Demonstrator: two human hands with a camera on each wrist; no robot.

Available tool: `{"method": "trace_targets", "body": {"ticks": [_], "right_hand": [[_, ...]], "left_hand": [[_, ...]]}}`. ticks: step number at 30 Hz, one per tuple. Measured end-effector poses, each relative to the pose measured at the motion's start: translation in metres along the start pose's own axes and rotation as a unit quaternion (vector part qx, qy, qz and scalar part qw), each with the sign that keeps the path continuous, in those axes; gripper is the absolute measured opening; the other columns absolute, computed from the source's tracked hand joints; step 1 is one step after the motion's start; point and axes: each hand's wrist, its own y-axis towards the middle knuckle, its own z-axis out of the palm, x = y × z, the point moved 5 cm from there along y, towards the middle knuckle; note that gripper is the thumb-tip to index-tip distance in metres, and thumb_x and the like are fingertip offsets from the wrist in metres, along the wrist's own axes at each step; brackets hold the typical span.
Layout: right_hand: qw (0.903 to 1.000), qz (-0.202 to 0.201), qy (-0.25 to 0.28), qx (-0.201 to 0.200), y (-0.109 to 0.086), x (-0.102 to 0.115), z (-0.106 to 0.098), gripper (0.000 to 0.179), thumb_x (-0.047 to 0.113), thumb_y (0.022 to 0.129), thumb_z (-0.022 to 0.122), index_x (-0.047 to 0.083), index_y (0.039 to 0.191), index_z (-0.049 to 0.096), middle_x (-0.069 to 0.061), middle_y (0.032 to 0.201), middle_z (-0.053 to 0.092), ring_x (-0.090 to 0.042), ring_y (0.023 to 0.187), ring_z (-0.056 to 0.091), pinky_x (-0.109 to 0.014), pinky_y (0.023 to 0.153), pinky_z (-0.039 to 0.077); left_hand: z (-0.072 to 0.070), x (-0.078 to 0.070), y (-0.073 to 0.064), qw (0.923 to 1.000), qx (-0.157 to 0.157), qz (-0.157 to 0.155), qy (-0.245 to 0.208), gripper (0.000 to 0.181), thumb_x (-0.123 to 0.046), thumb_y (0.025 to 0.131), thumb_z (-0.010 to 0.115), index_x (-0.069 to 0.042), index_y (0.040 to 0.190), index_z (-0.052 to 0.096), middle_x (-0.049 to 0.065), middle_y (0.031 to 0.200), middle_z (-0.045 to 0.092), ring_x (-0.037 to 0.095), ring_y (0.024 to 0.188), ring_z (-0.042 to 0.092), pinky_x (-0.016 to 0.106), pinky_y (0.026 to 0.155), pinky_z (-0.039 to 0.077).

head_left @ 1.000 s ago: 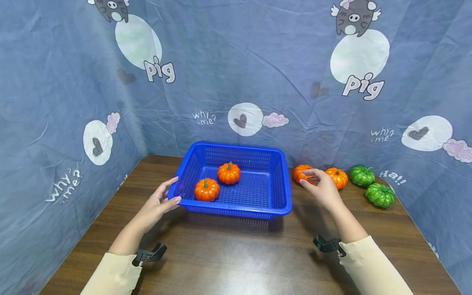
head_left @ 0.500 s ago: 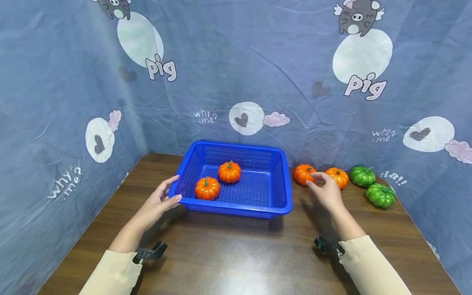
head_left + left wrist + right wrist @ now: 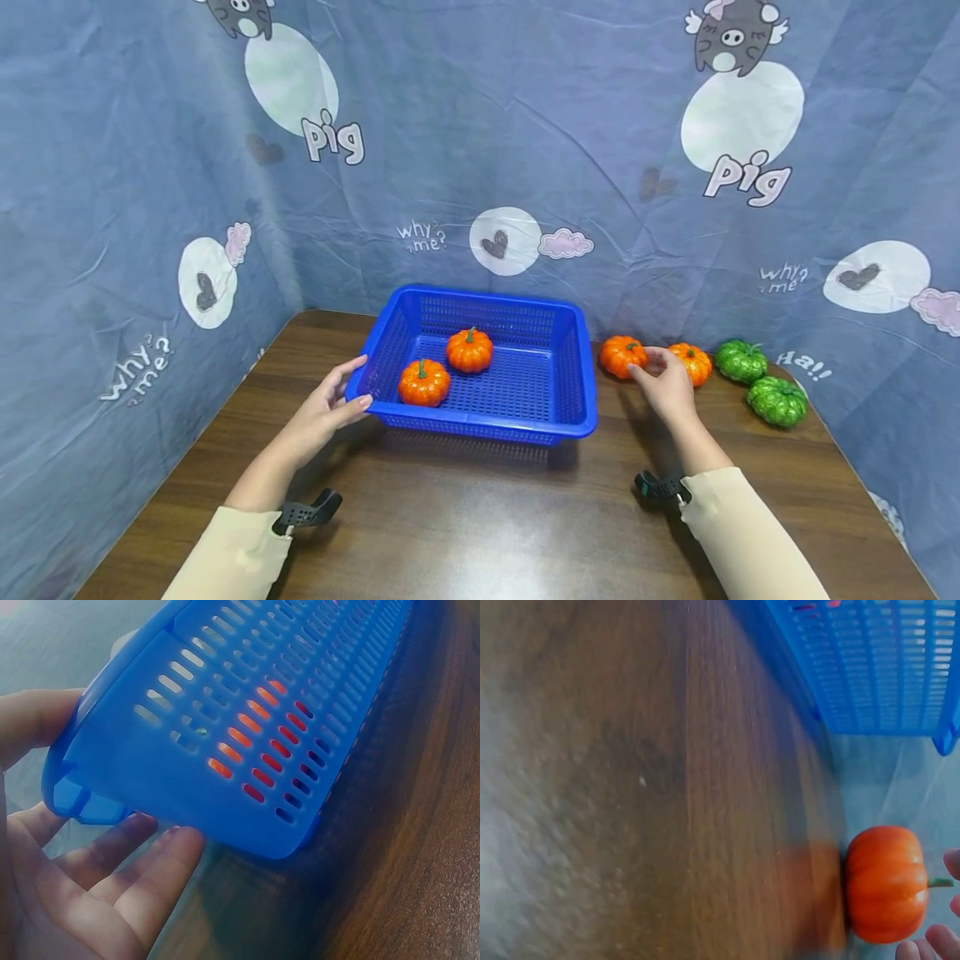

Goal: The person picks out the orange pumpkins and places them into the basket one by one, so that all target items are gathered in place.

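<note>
My left hand (image 3: 318,421) grips the left rim of a blue perforated plastic basket (image 3: 480,421). In the left wrist view its thumb lies on the rim (image 3: 67,754) and the other fingers reach beneath. Two small orange pumpkins (image 3: 423,383) with green stems sit inside the basket's left half. Right of the basket a third orange pumpkin (image 3: 621,357) rests on the table. My right hand (image 3: 667,387) is at that pumpkin's right side, thumb and fingers parted. The right wrist view has the fingertips (image 3: 941,941) near the stem of the pumpkin (image 3: 886,885).
Another orange pumpkin (image 3: 693,363) stands just behind the right hand. Two green pumpkins (image 3: 777,402) lie farther right on the brown wooden table (image 3: 465,517). A blue patterned cloth (image 3: 420,167) hangs along the table's back and sides.
My right hand has moved slightly right, from over the pumpkin outside the basket to its right side, so more of it shows. The left hand has kept its hold on the basket.
</note>
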Motion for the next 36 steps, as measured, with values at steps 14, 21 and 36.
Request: {"method": "trace_targets", "body": {"ticks": [14,21,36], "right_hand": [[0.9991,0.014,0.033,0.021,0.018,-0.014,0.014,0.061,0.019,0.091,0.075,-0.007,0.139,0.048,-0.032,0.137,0.052,-0.045,0.124,0.052,-0.052,0.109,0.041],[0.9985,0.017,0.045,0.027,0.023,-0.017,0.019,0.077,0.034,0.086,0.078,-0.006,0.142,0.044,-0.033,0.142,0.044,-0.051,0.128,0.044,-0.054,0.11,0.037],[0.9918,0.042,0.081,0.089,0.029,-0.018,0.027,0.078,0.011,0.091,0.074,-0.006,0.153,0.029,-0.029,0.155,0.033,-0.041,0.142,0.033,-0.048,0.118,0.028]], "left_hand": [[0.001,-0.002,-0.001,1.0,0.0,0.001,-0.002,0.067,-0.016,0.102,0.059,-0.008,0.158,0.022,0.035,0.139,0.042,0.014,0.109,0.06,0.038,0.095,0.054],[0.001,-0.004,-0.001,0.9999,-0.001,0.009,-0.01,0.067,-0.013,0.102,0.058,-0.005,0.157,0.022,0.037,0.139,0.041,0.01,0.107,0.061,0.037,0.095,0.054],[0.001,-0.001,0.0,1.0,-0.005,0.004,-0.002,0.067,-0.016,0.101,0.06,-0.007,0.157,0.023,0.035,0.139,0.042,0.013,0.108,0.061,0.036,0.094,0.055]]}}
